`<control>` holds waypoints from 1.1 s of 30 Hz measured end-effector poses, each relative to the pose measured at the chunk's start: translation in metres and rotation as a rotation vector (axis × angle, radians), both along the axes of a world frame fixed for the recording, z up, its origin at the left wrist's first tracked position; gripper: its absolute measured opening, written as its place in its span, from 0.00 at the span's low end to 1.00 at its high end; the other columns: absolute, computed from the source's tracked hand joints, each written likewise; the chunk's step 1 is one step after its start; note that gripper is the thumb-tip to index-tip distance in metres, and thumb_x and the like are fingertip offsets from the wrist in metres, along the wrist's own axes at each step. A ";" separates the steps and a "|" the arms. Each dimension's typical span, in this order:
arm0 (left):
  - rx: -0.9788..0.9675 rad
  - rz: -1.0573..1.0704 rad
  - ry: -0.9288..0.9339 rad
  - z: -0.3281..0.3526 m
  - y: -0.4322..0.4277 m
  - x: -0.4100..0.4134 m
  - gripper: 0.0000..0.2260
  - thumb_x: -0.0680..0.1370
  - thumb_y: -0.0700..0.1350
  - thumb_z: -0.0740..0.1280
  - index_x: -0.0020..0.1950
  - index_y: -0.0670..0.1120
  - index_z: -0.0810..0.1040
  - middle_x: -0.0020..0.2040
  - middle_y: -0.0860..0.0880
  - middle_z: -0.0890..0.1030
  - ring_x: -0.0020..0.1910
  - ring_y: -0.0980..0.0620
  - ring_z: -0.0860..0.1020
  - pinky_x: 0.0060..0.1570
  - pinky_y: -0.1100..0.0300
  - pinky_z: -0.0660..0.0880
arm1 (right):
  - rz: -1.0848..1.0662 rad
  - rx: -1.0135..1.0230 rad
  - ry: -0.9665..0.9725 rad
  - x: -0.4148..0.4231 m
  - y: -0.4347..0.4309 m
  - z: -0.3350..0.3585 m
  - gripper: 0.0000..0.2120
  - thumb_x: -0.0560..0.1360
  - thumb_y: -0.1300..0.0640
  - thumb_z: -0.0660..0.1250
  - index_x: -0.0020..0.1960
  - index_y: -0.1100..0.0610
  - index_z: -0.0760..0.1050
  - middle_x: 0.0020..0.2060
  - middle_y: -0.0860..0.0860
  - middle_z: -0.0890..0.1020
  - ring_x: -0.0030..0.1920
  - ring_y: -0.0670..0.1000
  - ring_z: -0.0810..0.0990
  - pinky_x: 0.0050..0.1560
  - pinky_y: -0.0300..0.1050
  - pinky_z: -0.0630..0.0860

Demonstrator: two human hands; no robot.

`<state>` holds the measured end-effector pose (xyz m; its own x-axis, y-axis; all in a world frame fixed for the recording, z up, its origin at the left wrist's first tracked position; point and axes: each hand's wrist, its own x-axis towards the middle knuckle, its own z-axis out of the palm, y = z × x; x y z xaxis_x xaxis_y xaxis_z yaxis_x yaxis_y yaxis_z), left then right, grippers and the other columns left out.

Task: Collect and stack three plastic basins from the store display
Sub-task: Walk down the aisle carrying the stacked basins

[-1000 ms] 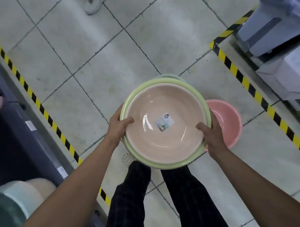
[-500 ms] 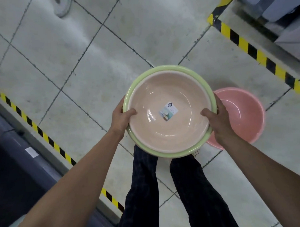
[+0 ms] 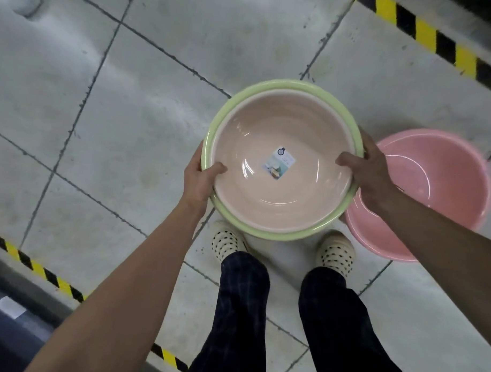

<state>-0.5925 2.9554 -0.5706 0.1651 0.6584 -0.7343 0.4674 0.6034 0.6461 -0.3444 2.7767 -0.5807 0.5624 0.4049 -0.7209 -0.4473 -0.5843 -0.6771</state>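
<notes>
- A peach basin (image 3: 280, 187) is sitting nested inside a green basin (image 3: 212, 137), whose rim is showing as a ring all around it; the pair is filling the middle of the frame, held above the floor.
- A small label (image 3: 278, 163) is sticking to the bottom of the peach basin, near its centre.
- The left hand (image 3: 201, 178) is gripping the left edge of the stack: the thumb is hooking over both rims into the peach basin while the fingers are going underneath, out of sight.
- The right hand (image 3: 374, 177) is gripping the right edge the same way, thumb lying inside over the rims and the palm wrapping the outside, so each grip is closed on the two nested basins.
- A pink basin (image 3: 439, 178) is standing on the floor at the right of the frame, its mouth facing up; the right hand and forearm are crossing in front of its left part, and the green rim is overlapping it in the picture.
- Below the stack, two feet in spotted slippers (image 3: 227, 242) are showing, with dark checked trousers (image 3: 240, 311) running down to the lower edge.
- The tiled floor (image 3: 115, 125) is grey with dark seams.
- Yellow and black hazard tape (image 3: 428, 32) is crossing the upper right corner, and another strip is running along the lower left.
</notes>
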 end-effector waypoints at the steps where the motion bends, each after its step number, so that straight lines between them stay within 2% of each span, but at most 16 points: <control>1: -0.002 0.001 -0.009 -0.012 0.003 0.001 0.29 0.71 0.32 0.68 0.69 0.53 0.78 0.56 0.50 0.84 0.51 0.50 0.82 0.45 0.59 0.80 | -0.023 -0.009 0.002 -0.001 0.002 -0.008 0.33 0.67 0.70 0.68 0.63 0.40 0.78 0.49 0.44 0.84 0.46 0.45 0.82 0.52 0.47 0.80; 4: -0.020 0.014 -0.018 -0.045 0.011 0.001 0.29 0.70 0.33 0.69 0.67 0.54 0.79 0.56 0.48 0.84 0.51 0.49 0.82 0.46 0.57 0.81 | -0.029 -0.022 0.004 -0.003 0.006 -0.030 0.32 0.67 0.71 0.67 0.66 0.46 0.77 0.47 0.44 0.84 0.43 0.44 0.82 0.46 0.43 0.79; 8: -0.037 0.013 -0.031 -0.076 0.017 -0.007 0.29 0.67 0.34 0.69 0.66 0.55 0.80 0.57 0.45 0.84 0.51 0.47 0.82 0.48 0.53 0.81 | 0.004 -0.016 -0.006 -0.009 0.012 -0.055 0.31 0.70 0.74 0.65 0.59 0.41 0.78 0.40 0.38 0.85 0.40 0.40 0.82 0.42 0.37 0.78; 12: -0.035 0.034 -0.032 -0.094 0.023 -0.018 0.28 0.67 0.36 0.69 0.65 0.55 0.80 0.57 0.46 0.84 0.51 0.47 0.82 0.47 0.53 0.81 | 0.061 0.023 -0.026 -0.020 0.019 -0.074 0.32 0.69 0.72 0.67 0.56 0.35 0.78 0.44 0.39 0.84 0.43 0.41 0.82 0.44 0.38 0.78; 15: -0.014 0.037 -0.010 -0.103 0.028 -0.024 0.28 0.67 0.37 0.69 0.64 0.57 0.80 0.57 0.46 0.83 0.53 0.45 0.81 0.51 0.48 0.81 | 0.094 0.019 -0.030 -0.025 0.026 -0.084 0.33 0.67 0.66 0.68 0.53 0.25 0.76 0.52 0.44 0.82 0.49 0.43 0.82 0.47 0.40 0.78; 17: -0.003 0.033 -0.008 -0.106 0.031 -0.027 0.27 0.67 0.38 0.69 0.65 0.57 0.80 0.58 0.46 0.83 0.54 0.44 0.81 0.52 0.48 0.81 | 0.085 -0.003 -0.035 -0.027 0.031 -0.089 0.32 0.65 0.58 0.70 0.55 0.22 0.73 0.60 0.48 0.80 0.56 0.47 0.81 0.53 0.44 0.78; 22: -0.022 -0.043 0.005 -0.107 0.036 -0.026 0.26 0.68 0.41 0.68 0.65 0.56 0.79 0.54 0.50 0.84 0.51 0.50 0.82 0.46 0.55 0.80 | 0.149 -0.020 -0.052 -0.016 0.029 -0.105 0.30 0.65 0.48 0.74 0.62 0.26 0.71 0.69 0.50 0.74 0.66 0.53 0.76 0.66 0.59 0.74; 26: -0.035 -0.105 0.012 -0.110 0.043 -0.025 0.25 0.66 0.41 0.68 0.62 0.56 0.79 0.51 0.52 0.85 0.48 0.52 0.83 0.44 0.58 0.79 | 0.161 0.002 -0.050 -0.011 0.029 -0.114 0.29 0.64 0.43 0.76 0.62 0.30 0.73 0.66 0.52 0.77 0.64 0.54 0.78 0.64 0.61 0.75; 29: -0.025 -0.069 0.021 -0.112 0.042 -0.024 0.26 0.66 0.41 0.68 0.64 0.52 0.78 0.49 0.52 0.84 0.46 0.52 0.83 0.42 0.58 0.79 | 0.183 -0.014 -0.074 -0.008 0.019 -0.134 0.40 0.61 0.35 0.78 0.70 0.31 0.68 0.73 0.53 0.71 0.73 0.58 0.70 0.69 0.67 0.69; 30: -0.020 -0.052 0.022 -0.112 0.041 -0.024 0.26 0.66 0.40 0.68 0.64 0.52 0.78 0.48 0.52 0.84 0.46 0.51 0.82 0.42 0.57 0.79 | 0.183 -0.017 -0.070 -0.006 0.016 -0.140 0.41 0.60 0.35 0.78 0.71 0.31 0.67 0.74 0.53 0.70 0.73 0.58 0.69 0.70 0.67 0.68; 33: -0.004 -0.047 0.022 -0.112 0.038 -0.021 0.25 0.66 0.40 0.68 0.63 0.52 0.79 0.47 0.52 0.84 0.45 0.51 0.82 0.41 0.58 0.79 | 0.153 0.013 -0.082 -0.006 0.022 -0.128 0.33 0.62 0.46 0.75 0.66 0.31 0.72 0.68 0.54 0.74 0.67 0.57 0.75 0.67 0.64 0.73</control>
